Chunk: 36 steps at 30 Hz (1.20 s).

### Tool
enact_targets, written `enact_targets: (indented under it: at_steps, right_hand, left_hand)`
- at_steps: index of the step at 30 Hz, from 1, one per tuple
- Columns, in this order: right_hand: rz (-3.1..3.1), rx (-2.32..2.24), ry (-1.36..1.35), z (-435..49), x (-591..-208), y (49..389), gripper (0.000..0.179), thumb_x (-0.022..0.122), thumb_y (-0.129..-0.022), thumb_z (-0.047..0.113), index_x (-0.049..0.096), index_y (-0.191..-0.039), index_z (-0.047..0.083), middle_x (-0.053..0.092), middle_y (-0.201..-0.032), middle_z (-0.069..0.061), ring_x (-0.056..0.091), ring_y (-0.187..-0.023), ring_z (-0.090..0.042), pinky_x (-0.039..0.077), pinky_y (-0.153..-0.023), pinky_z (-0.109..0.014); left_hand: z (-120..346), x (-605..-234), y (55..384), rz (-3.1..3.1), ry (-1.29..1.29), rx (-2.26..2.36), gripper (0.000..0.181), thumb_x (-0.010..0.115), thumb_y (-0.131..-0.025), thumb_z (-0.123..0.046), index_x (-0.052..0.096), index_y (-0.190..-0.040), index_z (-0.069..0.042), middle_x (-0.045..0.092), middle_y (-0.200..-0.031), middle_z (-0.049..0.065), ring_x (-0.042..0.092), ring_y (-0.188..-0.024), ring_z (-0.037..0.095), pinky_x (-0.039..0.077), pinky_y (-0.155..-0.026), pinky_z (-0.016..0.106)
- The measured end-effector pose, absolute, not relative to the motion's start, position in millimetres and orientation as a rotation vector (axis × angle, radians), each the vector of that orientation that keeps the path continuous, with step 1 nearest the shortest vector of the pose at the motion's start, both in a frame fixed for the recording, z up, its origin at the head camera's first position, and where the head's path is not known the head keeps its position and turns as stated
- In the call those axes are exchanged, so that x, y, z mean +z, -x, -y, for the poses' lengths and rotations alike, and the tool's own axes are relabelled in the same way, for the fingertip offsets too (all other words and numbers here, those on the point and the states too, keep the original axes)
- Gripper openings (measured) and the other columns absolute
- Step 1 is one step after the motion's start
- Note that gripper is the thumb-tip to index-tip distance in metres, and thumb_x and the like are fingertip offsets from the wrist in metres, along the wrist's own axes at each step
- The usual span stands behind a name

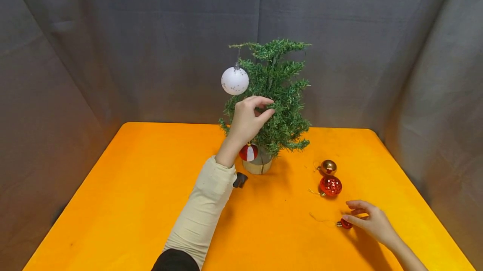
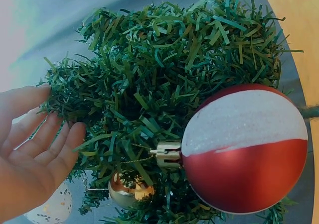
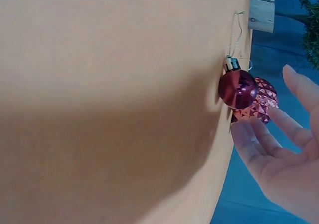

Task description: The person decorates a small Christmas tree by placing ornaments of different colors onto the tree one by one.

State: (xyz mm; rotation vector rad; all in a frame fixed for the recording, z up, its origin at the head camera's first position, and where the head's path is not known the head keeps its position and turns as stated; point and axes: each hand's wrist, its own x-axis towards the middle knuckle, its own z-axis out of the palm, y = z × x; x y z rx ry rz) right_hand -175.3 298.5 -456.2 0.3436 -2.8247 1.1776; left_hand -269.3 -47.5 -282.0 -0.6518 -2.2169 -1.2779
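Note:
A small green artificial Christmas tree [image 1: 286,95] stands at the table's middle back. My left hand [image 1: 249,118] is at its left front, thumb and fingers apart around a branch tip; in the left wrist view the fingers [image 2: 47,149] are gently bent beside the needles. A white ball ornament [image 1: 235,81] hangs above this hand, and a red-and-white ball [image 2: 246,149] hangs below it. A gold ball [image 2: 130,189] shows among the branches. Over a small shiny red ball [image 1: 346,223] on the table, my right hand [image 1: 373,222] hovers with fingers spread and loosely bent.
On the right of the orange table [image 1: 132,204] lie a gold ball [image 1: 328,167] and a textured red ball [image 1: 331,186], each with a loop of gold string. The tree has a pale wooden base [image 1: 258,167]. Grey curtains [image 1: 170,53] enclose the back and sides.

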Motion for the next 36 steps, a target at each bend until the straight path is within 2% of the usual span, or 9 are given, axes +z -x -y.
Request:
enact_targets:
  at_steps: [9,17,29,36]
  right_hand:
    - [2.902,1.248,-0.393,-301.0,-461.4,176.1,0.035,0.073,-0.073,0.008,0.060,-0.100,-0.010,0.065,-0.087,-0.016,0.057,-0.071,-0.003,0.047,-0.059,-0.022]
    - [2.952,1.278,-0.423,-303.2,-465.2,175.8,0.039,0.073,-0.073,0.012,0.059,-0.102,-0.010,0.063,-0.091,-0.018,0.056,-0.073,-0.003,0.048,-0.062,-0.022]
    - [2.889,1.242,-0.581,-303.8,-472.3,172.6,0.026,0.072,-0.071,0.001,0.062,-0.090,-0.012,0.063,-0.083,-0.019,0.054,-0.070,0.002,0.048,-0.059,-0.019]
    - [2.846,1.300,-0.573,-302.8,-473.2,173.5,0.026,0.071,-0.071,-0.002,0.060,-0.091,-0.016,0.063,-0.082,-0.021,0.055,-0.069,0.001,0.048,-0.059,-0.017]
  left_hand:
    - [47.9,-280.2,267.8,2.217,0.652,-1.277,0.019,0.064,-0.082,-0.008,0.067,-0.101,-0.002,0.061,-0.089,0.010,0.057,-0.070,0.016,0.046,-0.063,0.019]
    - [47.7,-278.9,267.0,2.224,0.652,-1.282,0.019,0.064,-0.083,-0.008,0.066,-0.101,-0.002,0.061,-0.089,0.010,0.057,-0.070,0.017,0.046,-0.063,0.019]
    - [47.1,-280.2,267.1,2.234,0.645,-1.294,0.020,0.064,-0.082,-0.008,0.066,-0.101,-0.002,0.061,-0.089,0.010,0.058,-0.069,0.017,0.047,-0.064,0.019]
    - [47.5,-280.7,267.2,2.223,0.642,-1.308,0.019,0.064,-0.082,-0.007,0.066,-0.100,-0.001,0.060,-0.088,0.010,0.059,-0.070,0.017,0.048,-0.065,0.020]
